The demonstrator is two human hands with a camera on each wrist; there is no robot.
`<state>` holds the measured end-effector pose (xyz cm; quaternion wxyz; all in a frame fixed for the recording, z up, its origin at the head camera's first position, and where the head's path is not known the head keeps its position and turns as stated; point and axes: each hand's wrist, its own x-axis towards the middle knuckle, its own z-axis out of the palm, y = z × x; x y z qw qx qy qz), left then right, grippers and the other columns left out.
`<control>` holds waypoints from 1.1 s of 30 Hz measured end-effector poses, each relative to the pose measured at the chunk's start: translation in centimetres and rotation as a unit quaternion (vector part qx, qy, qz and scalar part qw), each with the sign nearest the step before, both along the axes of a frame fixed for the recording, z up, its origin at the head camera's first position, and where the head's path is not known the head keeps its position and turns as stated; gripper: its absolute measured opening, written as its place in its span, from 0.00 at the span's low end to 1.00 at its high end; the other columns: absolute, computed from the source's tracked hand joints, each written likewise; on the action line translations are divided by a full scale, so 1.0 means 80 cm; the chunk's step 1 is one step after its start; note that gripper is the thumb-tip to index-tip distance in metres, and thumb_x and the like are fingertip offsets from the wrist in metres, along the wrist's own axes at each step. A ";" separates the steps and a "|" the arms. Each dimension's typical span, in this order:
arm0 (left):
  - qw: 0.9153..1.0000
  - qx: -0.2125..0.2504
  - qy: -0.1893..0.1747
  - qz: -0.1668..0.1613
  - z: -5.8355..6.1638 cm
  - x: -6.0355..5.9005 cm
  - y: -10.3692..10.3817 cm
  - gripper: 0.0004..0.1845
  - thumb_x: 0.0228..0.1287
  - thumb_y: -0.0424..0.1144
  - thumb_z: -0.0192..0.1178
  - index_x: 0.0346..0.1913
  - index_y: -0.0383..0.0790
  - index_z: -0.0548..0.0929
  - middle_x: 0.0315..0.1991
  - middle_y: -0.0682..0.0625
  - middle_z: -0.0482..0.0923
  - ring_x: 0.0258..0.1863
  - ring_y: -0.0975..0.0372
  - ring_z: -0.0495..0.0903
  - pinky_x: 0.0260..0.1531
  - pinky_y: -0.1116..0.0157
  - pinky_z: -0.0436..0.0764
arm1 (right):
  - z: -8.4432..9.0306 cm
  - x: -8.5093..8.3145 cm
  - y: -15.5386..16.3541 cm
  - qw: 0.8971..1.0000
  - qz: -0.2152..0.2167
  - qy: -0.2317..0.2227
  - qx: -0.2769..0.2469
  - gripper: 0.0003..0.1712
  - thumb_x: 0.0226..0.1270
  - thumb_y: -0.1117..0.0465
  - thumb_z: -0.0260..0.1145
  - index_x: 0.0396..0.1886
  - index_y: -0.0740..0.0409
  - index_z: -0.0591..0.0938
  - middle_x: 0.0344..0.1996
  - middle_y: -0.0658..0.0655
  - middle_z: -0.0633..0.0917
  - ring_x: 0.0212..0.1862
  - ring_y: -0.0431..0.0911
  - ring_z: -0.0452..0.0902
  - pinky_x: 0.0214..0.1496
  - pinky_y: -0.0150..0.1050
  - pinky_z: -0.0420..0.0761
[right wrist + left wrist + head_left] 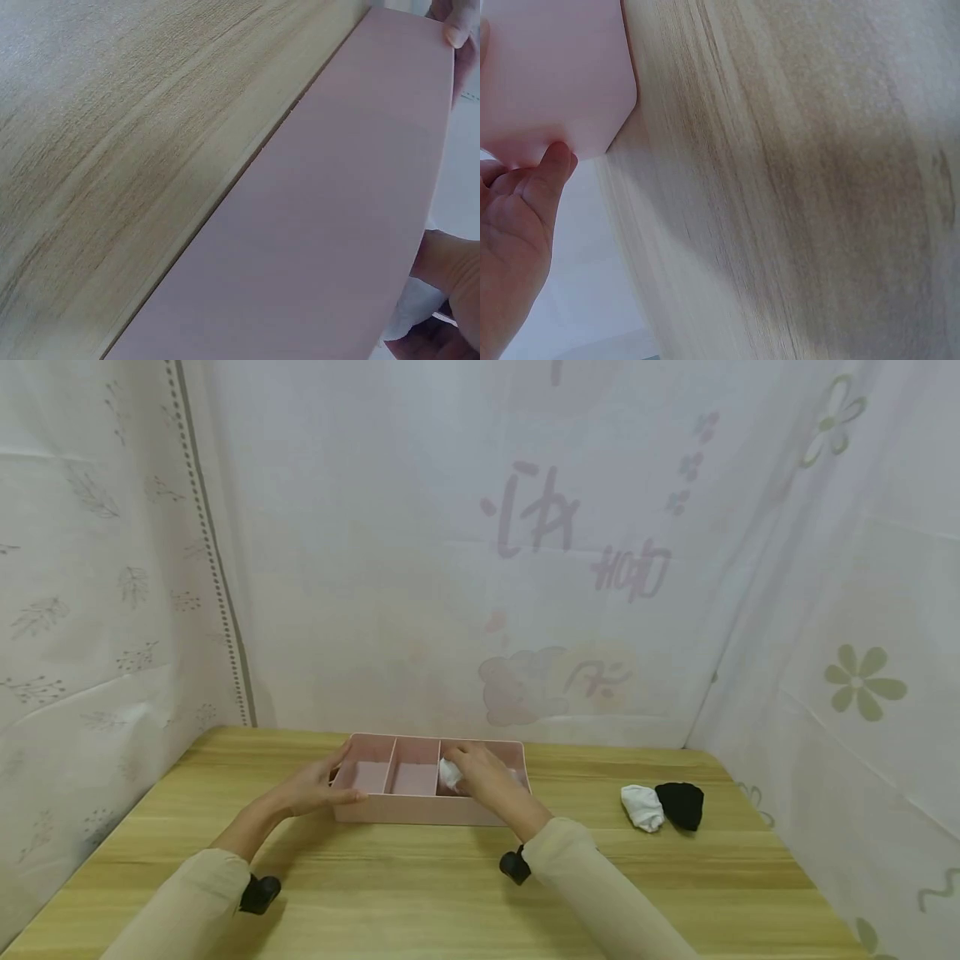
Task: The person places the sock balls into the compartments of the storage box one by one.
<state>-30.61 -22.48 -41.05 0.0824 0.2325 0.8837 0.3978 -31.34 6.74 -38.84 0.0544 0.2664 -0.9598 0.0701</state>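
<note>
White sock going into the pink tray's right-hand compartment.

My left hand (315,787) grips the pink tray (420,811) at its left end; my right hand (483,777) pinches the white sock (449,772) inside. A loose left-hand hold could let the tray slide on the table (420,893).

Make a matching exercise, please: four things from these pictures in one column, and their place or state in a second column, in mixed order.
Column one:
1. left hand
2. right hand
3. black sock
4. middle compartment

Column two:
A. lies on the table, to the right of the pink organizer box
B. holds the left end of the box
C. holds nothing
D. reaches into the right compartment with a white sock

Pairs: 1-B, 2-D, 3-A, 4-C
</note>
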 end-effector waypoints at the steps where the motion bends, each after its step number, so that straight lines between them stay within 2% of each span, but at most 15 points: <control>1: 1.000 0.001 -0.001 0.000 0.000 0.000 0.000 0.55 0.58 0.49 0.65 0.73 0.29 0.38 0.71 0.26 0.39 0.66 0.32 0.52 0.59 0.39 0.62 | 0.000 0.000 -0.002 1.000 0.000 -0.005 0.009 0.26 0.54 0.64 0.72 0.54 0.54 0.78 0.56 0.55 0.78 0.58 0.50 0.73 0.56 0.39 0.76; 11: 1.000 0.000 -0.004 0.001 0.000 -0.001 0.000 0.55 0.58 0.48 0.65 0.73 0.31 0.37 0.71 0.26 0.41 0.65 0.32 0.54 0.58 0.39 0.63 | -0.001 0.000 -0.004 0.998 0.021 -0.008 0.056 0.25 0.55 0.62 0.71 0.55 0.54 0.79 0.53 0.54 0.80 0.55 0.48 0.75 0.53 0.39 0.78; 17: 1.000 -0.003 -0.004 0.005 0.001 0.001 0.001 0.55 0.58 0.49 0.65 0.73 0.30 0.38 0.71 0.27 0.41 0.65 0.32 0.55 0.58 0.39 0.64 | -0.001 -0.001 -0.002 0.998 0.021 -0.021 0.055 0.27 0.55 0.62 0.72 0.56 0.54 0.78 0.55 0.55 0.79 0.57 0.49 0.74 0.56 0.40 0.76; 20: 1.000 0.001 -0.006 0.004 0.000 0.001 0.001 0.55 0.58 0.49 0.65 0.73 0.29 0.38 0.71 0.27 0.40 0.65 0.32 0.54 0.58 0.39 0.63 | -0.001 0.001 0.005 0.999 0.025 -0.019 0.027 0.27 0.55 0.63 0.72 0.56 0.56 0.77 0.55 0.57 0.78 0.57 0.51 0.74 0.57 0.43 0.75; 23: 1.000 0.003 -0.007 0.003 -0.001 0.000 0.001 0.55 0.58 0.48 0.65 0.73 0.28 0.38 0.71 0.26 0.40 0.66 0.32 0.53 0.59 0.39 0.63 | -0.003 0.003 0.023 0.998 0.053 0.025 -0.026 0.25 0.54 0.66 0.72 0.53 0.60 0.78 0.52 0.60 0.80 0.52 0.52 0.77 0.52 0.43 0.78; 25: 1.000 0.004 -0.007 0.003 -0.002 -0.001 0.001 0.55 0.58 0.48 0.65 0.73 0.29 0.37 0.71 0.26 0.40 0.66 0.32 0.53 0.59 0.39 0.63 | -0.005 0.003 0.040 0.992 0.078 0.074 -0.069 0.23 0.53 0.69 0.72 0.50 0.62 0.78 0.47 0.62 0.81 0.47 0.54 0.79 0.48 0.44 0.79; 28: 1.000 0.003 -0.008 0.002 -0.003 -0.002 0.001 0.55 0.59 0.49 0.65 0.73 0.30 0.36 0.71 0.26 0.39 0.66 0.32 0.52 0.59 0.39 0.63 | -0.007 0.004 0.077 0.973 0.112 0.127 -0.156 0.22 0.51 0.74 0.70 0.49 0.68 0.77 0.43 0.66 0.81 0.45 0.57 0.78 0.45 0.47 0.79; 31: 1.000 0.002 -0.010 0.003 -0.003 -0.001 0.000 0.55 0.59 0.49 0.64 0.73 0.31 0.36 0.71 0.26 0.39 0.65 0.32 0.53 0.59 0.39 0.63 | -0.005 0.011 0.123 0.963 0.096 0.128 -0.216 0.24 0.54 0.76 0.67 0.53 0.69 0.75 0.47 0.68 0.78 0.49 0.59 0.75 0.48 0.50 0.78; 33: 1.000 -0.001 -0.008 0.003 -0.002 -0.001 -0.002 0.55 0.59 0.49 0.64 0.73 0.31 0.36 0.71 0.26 0.39 0.65 0.32 0.53 0.59 0.39 0.63 | -0.002 0.018 0.156 0.966 0.055 0.118 -0.222 0.26 0.57 0.74 0.66 0.57 0.68 0.74 0.49 0.67 0.76 0.49 0.59 0.75 0.45 0.50 0.79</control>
